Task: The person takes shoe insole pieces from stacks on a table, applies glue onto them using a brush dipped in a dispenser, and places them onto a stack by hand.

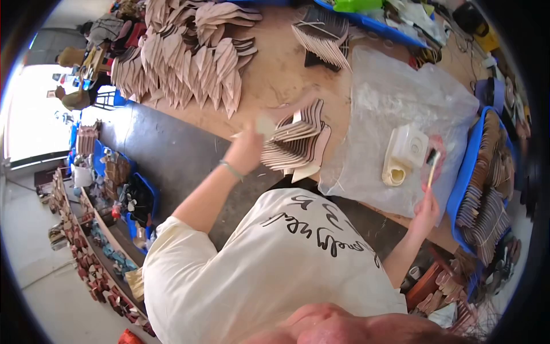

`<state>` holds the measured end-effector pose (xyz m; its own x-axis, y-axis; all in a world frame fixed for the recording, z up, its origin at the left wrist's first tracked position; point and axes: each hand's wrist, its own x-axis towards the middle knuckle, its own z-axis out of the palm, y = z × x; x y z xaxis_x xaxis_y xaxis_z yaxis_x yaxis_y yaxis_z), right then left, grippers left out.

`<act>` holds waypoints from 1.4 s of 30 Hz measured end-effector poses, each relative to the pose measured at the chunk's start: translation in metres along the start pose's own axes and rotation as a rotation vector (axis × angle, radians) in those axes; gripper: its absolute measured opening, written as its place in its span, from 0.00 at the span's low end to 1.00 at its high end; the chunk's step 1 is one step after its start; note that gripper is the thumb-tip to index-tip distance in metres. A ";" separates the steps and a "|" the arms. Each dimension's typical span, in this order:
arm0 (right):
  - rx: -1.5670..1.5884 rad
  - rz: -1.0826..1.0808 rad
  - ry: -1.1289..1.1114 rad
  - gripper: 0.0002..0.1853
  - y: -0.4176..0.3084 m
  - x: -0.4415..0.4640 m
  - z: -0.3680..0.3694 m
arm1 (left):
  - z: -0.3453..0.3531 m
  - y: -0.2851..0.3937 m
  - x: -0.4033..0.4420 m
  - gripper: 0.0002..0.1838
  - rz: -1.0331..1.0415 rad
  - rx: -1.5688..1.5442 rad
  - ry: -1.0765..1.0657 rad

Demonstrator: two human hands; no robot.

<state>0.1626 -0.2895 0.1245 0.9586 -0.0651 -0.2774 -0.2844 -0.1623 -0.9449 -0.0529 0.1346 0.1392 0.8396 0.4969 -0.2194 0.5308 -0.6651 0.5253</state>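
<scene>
My left hand, with a band at the wrist, is smeared by motion beside a fanned stack of cut leather pieces. Its fingers are closed on a pale, blurred leather piece at the stack's left edge. On the right, my right hand grips a thin brush, bristles pointing away from me. The brush head is over the plastic sheet, right of a white container and a small yellowish glue cup.
Many pale leather pieces cover the table's far left. Another dark-edged stack lies at the back. Clear plastic sheeting covers the right side. A blue crate of brown pieces borders it. Loaded racks stand left; a person sits beyond.
</scene>
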 end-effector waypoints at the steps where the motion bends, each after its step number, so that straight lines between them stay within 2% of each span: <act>1: -0.003 -0.005 0.038 0.15 -0.002 -0.001 -0.002 | -0.020 -0.024 0.006 0.18 -0.021 0.058 0.094; 3: -0.010 -0.008 0.112 0.15 -0.001 -0.009 -0.005 | -0.054 -0.077 0.025 0.19 -0.069 0.152 0.310; 5: -0.022 -0.013 0.117 0.16 -0.015 -0.022 0.006 | -0.081 -0.146 0.065 0.21 -0.103 0.413 0.464; 7: -0.057 -0.031 0.117 0.16 -0.021 -0.032 0.014 | -0.120 -0.152 0.101 0.21 -0.396 0.394 0.491; 10: -0.103 -0.021 0.129 0.17 -0.044 -0.051 0.033 | -0.142 -0.178 0.152 0.22 -0.472 0.509 0.528; 13: -0.175 -0.055 0.171 0.17 -0.060 -0.071 0.053 | -0.097 -0.249 0.202 0.20 -0.510 0.489 0.570; 14: -0.186 -0.066 0.179 0.17 -0.061 -0.075 0.055 | -0.082 -0.259 0.208 0.29 -0.532 0.552 0.511; 17: -0.201 -0.084 0.195 0.18 -0.058 -0.083 0.057 | -0.051 -0.259 0.210 0.36 -0.579 0.484 0.454; 18: -0.197 -0.082 0.193 0.18 -0.059 -0.088 0.057 | -0.054 -0.250 0.203 0.42 -0.549 0.412 0.379; 21: -0.179 -0.087 0.196 0.18 -0.057 -0.096 0.057 | -0.072 -0.243 0.184 0.44 -0.459 0.296 0.310; 24: -0.153 -0.099 0.190 0.18 -0.058 -0.103 0.062 | -0.057 -0.282 0.186 0.40 -0.360 0.166 0.500; 27: -0.139 -0.120 0.200 0.18 -0.060 -0.107 0.067 | -0.071 -0.260 0.161 0.39 -0.389 0.105 0.389; 30: -0.157 -0.133 0.223 0.18 -0.061 -0.109 0.071 | -0.094 -0.217 0.124 0.27 -0.043 0.125 0.555; 32: -0.160 -0.135 0.225 0.18 -0.061 -0.109 0.073 | -0.117 -0.196 0.118 0.20 -0.088 -0.081 0.412; 36: -0.128 -0.137 0.210 0.18 -0.063 -0.108 0.079 | -0.113 -0.215 0.143 0.20 -0.318 -0.543 0.264; 39: -0.104 -0.155 0.195 0.18 -0.064 -0.114 0.081 | -0.114 -0.176 0.131 0.20 -0.113 -0.926 0.355; 42: -0.090 -0.156 0.205 0.17 -0.062 -0.122 0.076 | -0.126 -0.119 0.103 0.17 0.370 -0.665 0.528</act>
<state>0.0650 -0.1966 0.2039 0.9702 -0.2287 -0.0798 -0.1425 -0.2724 -0.9516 -0.0442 0.3358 0.1576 0.6947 0.6147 0.3735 -0.0728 -0.4565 0.8867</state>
